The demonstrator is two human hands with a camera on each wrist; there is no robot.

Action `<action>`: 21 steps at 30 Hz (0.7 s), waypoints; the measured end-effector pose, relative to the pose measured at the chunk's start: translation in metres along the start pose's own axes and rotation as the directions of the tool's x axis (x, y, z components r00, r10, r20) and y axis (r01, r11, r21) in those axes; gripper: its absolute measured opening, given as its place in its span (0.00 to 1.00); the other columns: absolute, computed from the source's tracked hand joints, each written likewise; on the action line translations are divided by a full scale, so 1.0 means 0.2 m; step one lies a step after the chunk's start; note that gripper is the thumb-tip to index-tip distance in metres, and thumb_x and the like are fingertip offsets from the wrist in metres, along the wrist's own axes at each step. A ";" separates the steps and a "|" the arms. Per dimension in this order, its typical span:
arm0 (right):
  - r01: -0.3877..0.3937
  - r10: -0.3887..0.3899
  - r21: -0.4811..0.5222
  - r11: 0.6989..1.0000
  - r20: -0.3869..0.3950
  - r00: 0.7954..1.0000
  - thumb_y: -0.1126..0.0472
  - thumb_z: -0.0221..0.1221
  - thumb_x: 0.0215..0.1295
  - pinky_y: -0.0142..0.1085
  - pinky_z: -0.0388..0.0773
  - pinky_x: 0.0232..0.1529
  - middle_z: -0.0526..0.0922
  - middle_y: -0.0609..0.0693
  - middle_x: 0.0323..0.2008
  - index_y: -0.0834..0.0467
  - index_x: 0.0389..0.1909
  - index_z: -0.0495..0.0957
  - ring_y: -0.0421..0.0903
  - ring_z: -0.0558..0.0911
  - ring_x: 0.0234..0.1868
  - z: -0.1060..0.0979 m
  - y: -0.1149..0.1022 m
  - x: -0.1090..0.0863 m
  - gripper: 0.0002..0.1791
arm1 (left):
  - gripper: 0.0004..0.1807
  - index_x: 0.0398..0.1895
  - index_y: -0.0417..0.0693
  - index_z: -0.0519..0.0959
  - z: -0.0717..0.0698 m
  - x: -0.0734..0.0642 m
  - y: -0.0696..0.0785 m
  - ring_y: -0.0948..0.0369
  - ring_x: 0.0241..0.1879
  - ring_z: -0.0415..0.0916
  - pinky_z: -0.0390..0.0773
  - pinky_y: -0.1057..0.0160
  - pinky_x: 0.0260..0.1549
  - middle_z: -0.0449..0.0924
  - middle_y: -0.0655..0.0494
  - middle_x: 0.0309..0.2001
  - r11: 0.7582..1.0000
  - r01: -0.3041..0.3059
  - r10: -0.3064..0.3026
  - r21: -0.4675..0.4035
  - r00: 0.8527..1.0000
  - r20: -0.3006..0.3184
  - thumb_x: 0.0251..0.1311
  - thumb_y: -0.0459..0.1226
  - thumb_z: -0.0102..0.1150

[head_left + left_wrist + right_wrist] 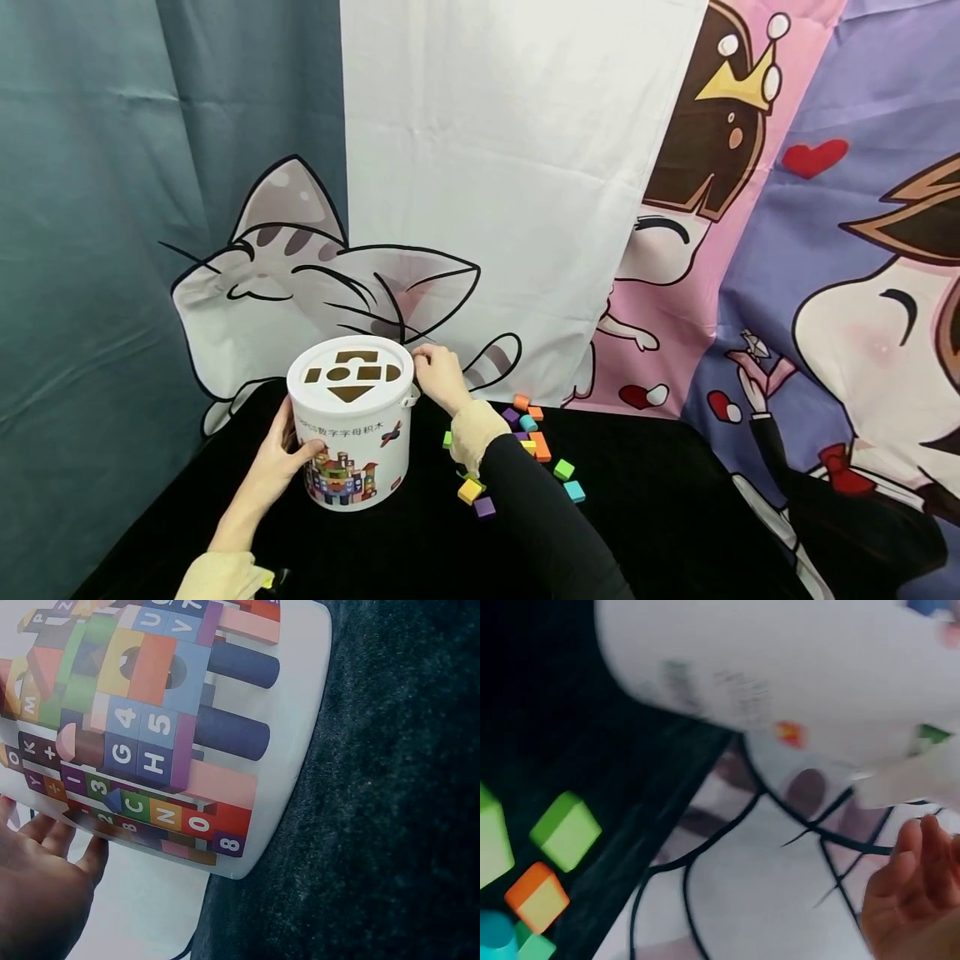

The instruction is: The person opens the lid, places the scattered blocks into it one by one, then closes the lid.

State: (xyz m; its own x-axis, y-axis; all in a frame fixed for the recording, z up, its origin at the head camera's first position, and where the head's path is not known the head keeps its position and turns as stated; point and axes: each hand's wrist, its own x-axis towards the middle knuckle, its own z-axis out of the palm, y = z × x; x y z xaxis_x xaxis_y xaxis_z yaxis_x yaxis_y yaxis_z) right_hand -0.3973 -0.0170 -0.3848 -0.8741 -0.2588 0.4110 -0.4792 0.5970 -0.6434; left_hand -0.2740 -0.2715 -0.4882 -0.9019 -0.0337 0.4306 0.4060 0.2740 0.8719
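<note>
A white toy-block bucket (352, 475) stands upright on the black cloth, printed with a picture of coloured letter blocks. Its white lid (303, 398) has several shaped holes and sits level on top. My left hand (279, 454) holds the bucket from the left, thumb across the printed front and fingers around the side. In the left wrist view, that hand (49, 881) lies along the printed wall. At the lid's right rim, the fingers of my right hand (441, 377) curl in. The right wrist view shows this hand (919, 889) close beside the bucket's white ear (904, 780).
Several loose blocks lie right of the bucket, among them a yellow block (470, 491), a purple block (484, 507), a blue block (575, 491) and a green block (564, 469). Behind the black cloth (660, 500) hangs a printed curtain (487, 125).
</note>
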 end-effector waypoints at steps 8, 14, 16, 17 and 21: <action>-0.251 0.213 0.283 0.926 0.160 0.964 0.46 0.55 0.70 0.32 0.69 0.14 0.73 0.51 0.13 0.55 0.24 0.77 0.47 0.73 0.12 -0.05 -0.08 0.03 0.20 | 0.53 0.79 0.60 0.37 -0.01 0.02 -0.04 0.50 0.73 0.42 0.53 0.82 0.57 0.41 0.40 0.77 1.000 -0.024 0.024 -0.007 1.000 -0.002 0.63 0.31 0.63; -0.547 0.352 0.438 0.714 0.451 0.820 0.48 0.57 0.70 0.32 0.62 0.19 0.67 0.49 0.19 0.57 0.27 0.69 0.43 0.69 0.17 -0.10 -0.12 0.03 0.19 | 0.52 0.79 0.61 0.36 -0.01 0.00 -0.06 0.67 0.71 0.43 0.53 0.80 0.59 0.40 0.39 0.77 1.000 -0.008 0.008 -0.018 1.000 0.001 0.64 0.31 0.62; -0.568 0.355 0.423 0.706 0.482 0.801 0.48 0.57 0.70 0.33 0.63 0.20 0.66 0.48 0.19 0.57 0.27 0.70 0.43 0.70 0.18 -0.12 -0.13 0.03 0.18 | 0.52 0.79 0.62 0.36 -0.01 0.00 -0.06 0.69 0.70 0.43 0.51 0.73 0.65 0.38 0.40 0.77 0.999 0.001 -0.001 -0.033 1.000 0.000 0.64 0.31 0.62; -0.569 0.358 0.417 0.709 0.482 0.799 0.49 0.57 0.70 0.33 0.63 0.20 0.67 0.48 0.18 0.57 0.27 0.70 0.43 0.70 0.18 -0.13 -0.14 0.03 0.18 | 0.52 0.79 0.62 0.36 -0.01 0.00 -0.06 0.69 0.71 0.42 0.50 0.67 0.68 0.38 0.41 0.77 0.999 0.004 -0.004 -0.043 1.000 -0.001 0.64 0.31 0.62; -0.576 0.382 0.386 0.720 0.473 0.794 0.52 0.57 0.71 0.33 0.64 0.22 0.68 0.47 0.16 0.57 0.24 0.72 0.43 0.71 0.18 -0.15 -0.15 0.04 0.17 | 0.53 0.79 0.62 0.37 0.00 0.01 -0.05 0.66 0.72 0.42 0.45 0.45 0.69 0.38 0.41 0.77 0.998 -0.005 0.005 -0.055 1.000 0.000 0.64 0.31 0.63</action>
State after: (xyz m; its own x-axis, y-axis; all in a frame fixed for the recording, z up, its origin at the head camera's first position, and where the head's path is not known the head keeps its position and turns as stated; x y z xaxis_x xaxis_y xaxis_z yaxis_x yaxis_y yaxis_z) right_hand -0.3877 -0.0148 -0.3421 -0.9145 -0.3363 -0.2249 0.1282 0.2863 -0.9495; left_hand -0.2800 -0.2747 -0.4963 -0.8997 -0.0321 0.4352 0.4183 0.2212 0.8810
